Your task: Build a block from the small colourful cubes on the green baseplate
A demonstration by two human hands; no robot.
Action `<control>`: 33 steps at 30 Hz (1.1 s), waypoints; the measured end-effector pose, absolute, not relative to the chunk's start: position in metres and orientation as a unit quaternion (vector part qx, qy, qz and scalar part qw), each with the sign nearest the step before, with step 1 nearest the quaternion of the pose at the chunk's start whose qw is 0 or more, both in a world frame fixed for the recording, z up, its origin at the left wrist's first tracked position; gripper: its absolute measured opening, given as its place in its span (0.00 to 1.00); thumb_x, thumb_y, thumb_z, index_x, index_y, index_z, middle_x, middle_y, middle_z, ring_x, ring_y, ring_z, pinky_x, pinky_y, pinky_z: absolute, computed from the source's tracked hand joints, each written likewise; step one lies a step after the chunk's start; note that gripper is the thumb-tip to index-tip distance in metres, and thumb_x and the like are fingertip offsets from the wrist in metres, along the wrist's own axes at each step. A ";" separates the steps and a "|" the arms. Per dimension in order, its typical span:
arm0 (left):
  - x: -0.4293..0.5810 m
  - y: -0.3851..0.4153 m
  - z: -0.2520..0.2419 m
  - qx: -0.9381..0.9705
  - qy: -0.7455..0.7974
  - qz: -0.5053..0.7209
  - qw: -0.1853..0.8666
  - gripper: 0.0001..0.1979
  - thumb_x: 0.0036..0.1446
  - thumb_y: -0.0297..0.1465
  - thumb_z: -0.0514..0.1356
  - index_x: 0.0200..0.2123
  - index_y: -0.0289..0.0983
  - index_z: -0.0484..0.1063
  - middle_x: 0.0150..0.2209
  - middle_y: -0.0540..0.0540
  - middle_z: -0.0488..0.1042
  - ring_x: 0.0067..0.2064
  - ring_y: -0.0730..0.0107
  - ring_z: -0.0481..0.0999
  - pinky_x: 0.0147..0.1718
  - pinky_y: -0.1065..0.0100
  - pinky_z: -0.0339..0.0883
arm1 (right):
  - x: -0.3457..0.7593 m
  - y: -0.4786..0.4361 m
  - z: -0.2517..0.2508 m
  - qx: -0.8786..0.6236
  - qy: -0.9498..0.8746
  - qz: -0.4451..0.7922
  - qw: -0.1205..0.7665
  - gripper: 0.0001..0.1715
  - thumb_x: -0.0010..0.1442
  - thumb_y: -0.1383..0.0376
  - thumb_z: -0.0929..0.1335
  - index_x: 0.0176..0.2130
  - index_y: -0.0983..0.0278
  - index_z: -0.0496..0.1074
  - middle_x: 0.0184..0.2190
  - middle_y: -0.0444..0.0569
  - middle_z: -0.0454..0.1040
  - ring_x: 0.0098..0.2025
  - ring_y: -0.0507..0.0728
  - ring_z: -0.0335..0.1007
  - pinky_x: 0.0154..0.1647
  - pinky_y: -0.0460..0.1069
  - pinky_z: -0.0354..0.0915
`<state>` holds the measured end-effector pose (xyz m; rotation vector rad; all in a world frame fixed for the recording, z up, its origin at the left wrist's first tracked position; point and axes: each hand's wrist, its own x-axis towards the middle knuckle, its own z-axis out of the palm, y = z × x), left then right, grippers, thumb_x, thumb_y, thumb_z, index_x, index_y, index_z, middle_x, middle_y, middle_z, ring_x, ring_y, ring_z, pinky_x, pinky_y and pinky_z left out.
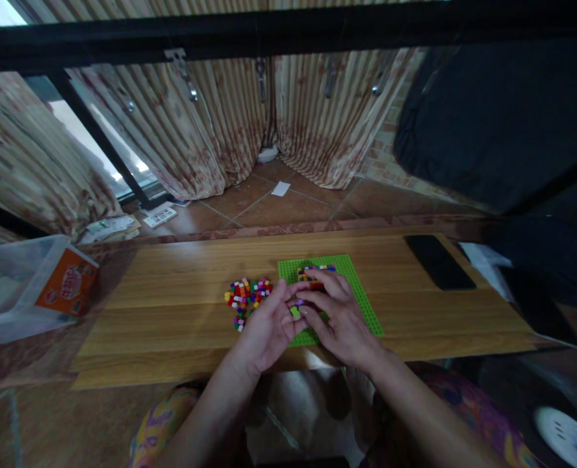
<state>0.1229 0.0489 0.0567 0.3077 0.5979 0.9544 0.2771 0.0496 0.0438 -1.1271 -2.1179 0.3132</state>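
My left hand [270, 324] is turned palm up over the near left part of a green studded baseplate [361, 305]. A small lime-green toy brick [295, 312] rests against its curled fingers. My right hand [340, 315] reaches over from the right, its thumb and index finger closing around a tiny purple toy brick [299, 302] beside the green one. Rows of multicoloured bricks [330, 267] are on the baseplate, partly hidden by my right hand. To the left of my hands, a loose pile of small coloured bricks [243, 294] lies on the wooden table [171, 312].
A black phone [439, 261] lies on the table's right side. At the left stands a clear plastic box [20, 286] with an orange label. Behind the table are a dark metal bar [220, 40], striped curtains [210, 123] and a white paper [281, 188] on the tiled floor.
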 end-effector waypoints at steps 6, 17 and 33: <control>0.126 0.049 0.055 0.118 0.281 0.461 0.834 0.14 0.62 0.36 0.55 0.38 0.33 0.76 0.38 0.44 0.75 0.34 0.77 0.73 0.38 0.74 0.68 | 0.276 0.046 0.041 -0.417 -0.806 0.149 0.393 0.09 0.62 0.66 0.65 0.41 0.57 0.75 0.53 0.49 0.69 0.57 0.60 0.62 0.57 0.61 0.60; 0.098 0.058 0.054 0.224 0.442 0.496 0.713 0.12 0.50 0.34 0.66 0.37 0.32 0.78 0.31 0.45 0.77 0.27 0.78 0.70 0.28 0.75 0.64 | 0.338 0.077 0.035 -0.594 -0.619 0.217 0.465 0.12 0.58 0.57 0.67 0.37 0.62 0.77 0.35 0.50 0.78 0.36 0.57 0.74 0.39 0.53 0.69; 0.093 0.059 0.050 0.249 0.487 0.480 0.686 0.14 0.46 0.33 0.68 0.36 0.32 0.77 0.31 0.46 0.76 0.29 0.77 0.70 0.26 0.75 0.63 | 0.330 0.078 0.027 -0.582 -0.671 0.244 0.388 0.07 0.56 0.66 0.69 0.35 0.60 0.77 0.32 0.47 0.79 0.34 0.56 0.74 0.37 0.51 0.68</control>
